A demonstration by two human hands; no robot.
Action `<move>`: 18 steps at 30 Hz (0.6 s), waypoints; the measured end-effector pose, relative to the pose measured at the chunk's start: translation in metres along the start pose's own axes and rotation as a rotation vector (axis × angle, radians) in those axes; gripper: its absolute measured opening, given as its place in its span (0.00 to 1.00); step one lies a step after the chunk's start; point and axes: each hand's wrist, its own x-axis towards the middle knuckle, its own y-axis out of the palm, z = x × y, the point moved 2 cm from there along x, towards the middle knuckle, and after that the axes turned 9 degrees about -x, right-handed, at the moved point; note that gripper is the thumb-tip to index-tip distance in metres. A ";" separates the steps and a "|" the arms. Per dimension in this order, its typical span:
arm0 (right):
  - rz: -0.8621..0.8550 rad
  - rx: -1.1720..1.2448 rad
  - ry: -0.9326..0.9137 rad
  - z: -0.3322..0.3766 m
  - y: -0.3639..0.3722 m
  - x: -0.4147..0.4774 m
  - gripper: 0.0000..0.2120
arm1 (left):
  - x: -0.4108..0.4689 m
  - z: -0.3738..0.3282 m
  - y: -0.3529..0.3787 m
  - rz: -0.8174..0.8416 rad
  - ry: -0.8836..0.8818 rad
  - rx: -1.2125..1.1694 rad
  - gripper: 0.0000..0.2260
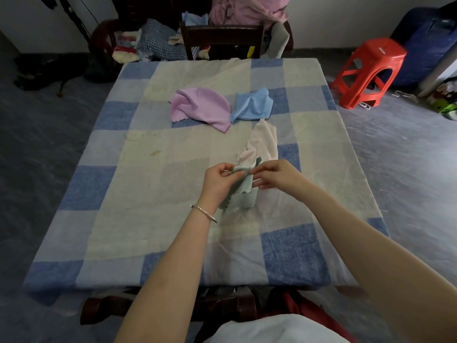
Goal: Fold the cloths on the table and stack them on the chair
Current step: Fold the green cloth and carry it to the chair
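Hidden bits first, L to R. A heap of laundry behind the table's far-left corner is too jumbled for us to sort into items. The dark wooden chair at the far edge shows only its backrest, as the table blocks the seat. A red plastic stool stands on the floor to the R. Fingers cover the top edge of the pale green cloth, so we can't tell how many layers are pinched.

Hands next. The left hand, w/ a silver bangle on its wrist, is raised over the table's middle. Its thumb & forefinger pinch the green cloth's upper L corner, and the other fingers are curled in. The right hand sits opposite and pinches the upper R corner, w/ its lower fingers loosely extended. The green cloth hangs between both hands, its lower end reaching the checked tablecloth; whether it actually touches, we can't say.

Farther back on the table, a crumpled lilac cloth and a light blue cloth lie touching. A cream-pink cloth lies just beyond the green one, its near end hidden behind it.
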 end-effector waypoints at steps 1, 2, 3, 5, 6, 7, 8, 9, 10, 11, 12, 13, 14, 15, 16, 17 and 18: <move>0.004 -0.033 -0.021 -0.001 0.000 0.000 0.10 | -0.001 0.000 0.001 0.018 -0.013 -0.014 0.09; -0.003 -0.081 -0.043 -0.002 -0.001 0.000 0.10 | -0.001 0.000 0.001 0.029 -0.020 -0.025 0.08; -0.029 -0.129 -0.052 -0.002 -0.001 0.000 0.09 | -0.002 0.000 0.001 0.033 -0.021 -0.024 0.07; -0.102 -0.175 -0.061 -0.003 -0.003 0.000 0.07 | -0.001 0.000 0.000 0.023 -0.017 0.001 0.05; -0.126 -0.173 -0.076 -0.002 -0.003 0.001 0.06 | 0.000 0.000 -0.001 0.017 -0.013 0.012 0.03; -0.147 -0.187 -0.097 -0.001 -0.003 0.002 0.04 | 0.000 0.001 -0.002 0.015 -0.011 0.018 0.03; -0.171 -0.229 -0.123 0.001 -0.004 0.002 0.04 | 0.001 0.001 -0.003 0.016 -0.011 0.026 0.03; -0.198 -0.279 -0.148 0.001 -0.003 0.003 0.04 | 0.001 0.002 -0.003 0.022 -0.016 0.035 0.03; -0.222 -0.314 -0.168 0.001 -0.003 0.004 0.05 | 0.000 0.002 -0.003 0.030 -0.023 0.042 0.03; -0.238 -0.329 -0.176 0.001 -0.002 0.004 0.05 | -0.001 0.003 -0.002 0.040 -0.030 0.048 0.04; -0.247 -0.325 -0.180 0.002 -0.001 0.004 0.05 | -0.001 0.003 -0.001 0.052 -0.038 0.056 0.04; -0.246 -0.310 -0.183 0.002 0.000 0.005 0.05 | -0.002 0.003 0.000 0.066 -0.051 0.059 0.05; -0.231 -0.286 -0.180 0.002 0.001 0.005 0.05 | -0.003 0.003 0.001 0.084 -0.066 0.053 0.05; -0.206 -0.255 -0.171 0.003 0.002 0.005 0.05 | -0.004 0.003 0.000 0.104 -0.085 0.044 0.05; -0.173 -0.221 -0.162 0.004 0.002 0.004 0.05 | -0.004 0.004 -0.001 0.127 -0.106 0.033 0.06; -0.145 -0.195 -0.156 0.005 0.002 0.003 0.05 | -0.003 0.004 -0.001 0.153 -0.132 0.021 0.09; -0.129 -0.181 -0.149 0.007 0.001 0.003 0.06 | -0.004 0.004 -0.002 0.176 -0.159 0.003 0.11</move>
